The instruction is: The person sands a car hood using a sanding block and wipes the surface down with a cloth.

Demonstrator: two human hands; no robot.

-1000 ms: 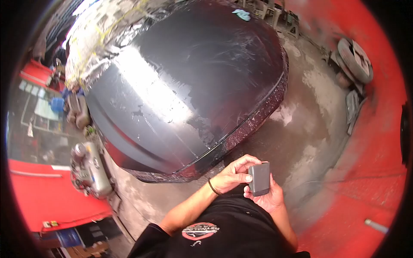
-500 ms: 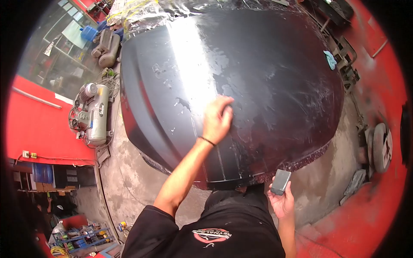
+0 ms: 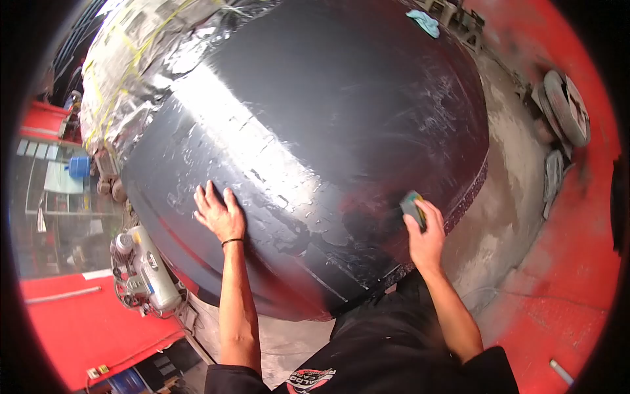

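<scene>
A dark car hood (image 3: 315,98), wet and streaked with whitish residue, spreads out in front of me. My left hand (image 3: 222,215) rests palm down on its left part, fingers apart, with nothing held. Water drops and wet patches lie around that hand. In my right hand (image 3: 428,241) is a small grey-green sanding block (image 3: 410,206) with a yellowish side, gripped between thumb and fingers over the hood's right front part. Whether the block touches the surface I cannot tell. A light blue cloth (image 3: 423,23) lies at the hood's far right edge.
Crinkled masking plastic with yellow tape (image 3: 131,65) covers the car beyond the hood. An air compressor (image 3: 152,269) stands on the left by a red wall (image 3: 72,322). At the right, tires (image 3: 563,108) lean near another red wall, beyond the concrete floor (image 3: 508,144).
My view has turned and shifted. The left hand went from bent fingers near the middle to lying flat further left. My right hand brought the sanding block from beside my body up over the hood.
</scene>
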